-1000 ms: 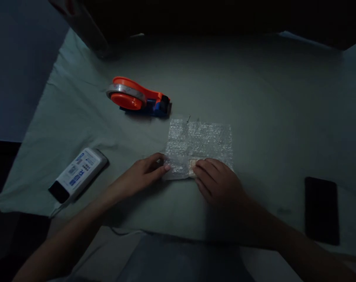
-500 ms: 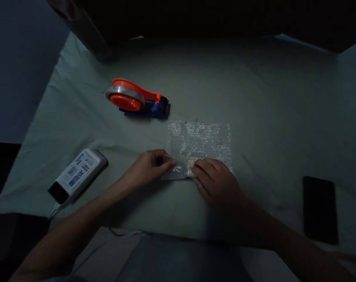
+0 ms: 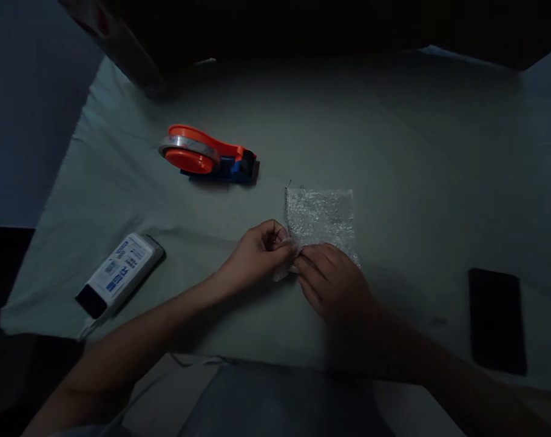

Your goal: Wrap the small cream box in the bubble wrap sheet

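Observation:
A sheet of clear bubble wrap [image 3: 323,215] lies on a pale cloth-covered table [image 3: 394,139], its left side folded over toward the right. My left hand [image 3: 261,249] pinches that folded left edge with curled fingers. My right hand [image 3: 332,279] rests palm down on the near edge of the wrap, fingers pressing on a small object inside that I cannot make out. Both hands touch each other at the wrap's near left corner.
An orange and blue tape dispenser [image 3: 207,155] sits to the back left. A white power bank with a blue label [image 3: 121,273] lies near the left front edge. A black phone [image 3: 496,318] lies at the right. The scene is dim.
My left hand has moved right, carrying the wrap's left edge over the middle, so the sheet now looks narrower. My right hand has stayed pressing on the near edge.

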